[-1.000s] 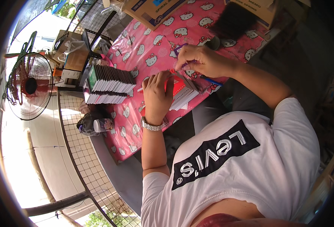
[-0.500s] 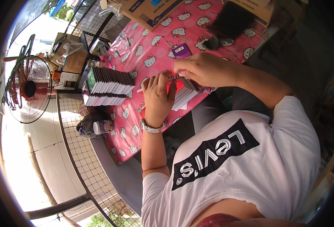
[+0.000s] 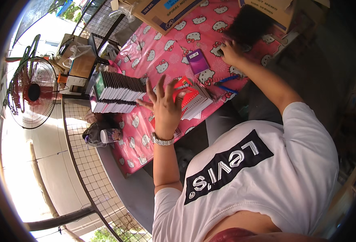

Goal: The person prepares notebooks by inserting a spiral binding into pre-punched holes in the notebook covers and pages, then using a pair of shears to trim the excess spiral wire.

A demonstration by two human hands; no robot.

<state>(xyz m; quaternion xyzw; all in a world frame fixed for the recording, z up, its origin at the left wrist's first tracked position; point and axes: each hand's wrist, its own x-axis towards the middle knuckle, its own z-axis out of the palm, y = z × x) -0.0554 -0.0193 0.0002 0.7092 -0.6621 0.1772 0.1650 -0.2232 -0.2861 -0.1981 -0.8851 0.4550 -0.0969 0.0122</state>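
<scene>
My left hand (image 3: 166,105), with a metal watch at its wrist, has its fingers spread at the left side of a small notepad with a red cover (image 3: 191,96). The thumb lies over the red cover, and white pages show below it. Farther right, my right hand (image 3: 233,54) reaches across the table with bent fingers at a small dark cup (image 3: 220,52); what its fingertips hold, if anything, is hidden. Between the notepad and my right forearm lies a blue-handled tool (image 3: 228,88), like pliers. A purple notepad (image 3: 198,61) lies flat beyond the red one.
Stacked notepads (image 3: 117,86) stand on the left of the pink patterned table (image 3: 161,52). A black bristly heap (image 3: 248,25) lies at the far right. Cardboard boxes (image 3: 163,16) line the far edge. A fan (image 3: 33,92) and a lidded cup (image 3: 110,136) are at the left.
My right hand has left the notepad's top edge and moved right and away to the dark cup, uncovering the blue-handled tool. My left hand's fingers have spread and lifted.
</scene>
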